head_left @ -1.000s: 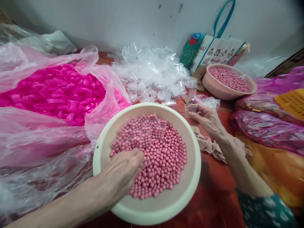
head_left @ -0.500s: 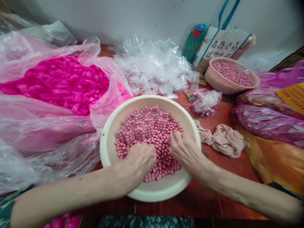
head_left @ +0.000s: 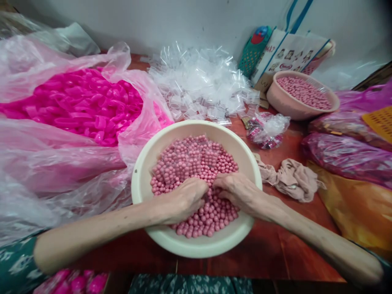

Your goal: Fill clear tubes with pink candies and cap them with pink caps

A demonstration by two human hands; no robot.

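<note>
Printed tote bag (head_left: 290, 51) by the wall, lettering too blurred to read

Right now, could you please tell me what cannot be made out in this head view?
- Left hand and right hand: fingertips curl into the pink balls; any grip is hidden.
- Print on the bag: too small.
- Bundle: contents blurred by clear plastic.
- Yellow tray: cut off by the right edge.

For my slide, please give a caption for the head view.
Both hands, left and right, rest in a cream bowl of pink beads.
</note>
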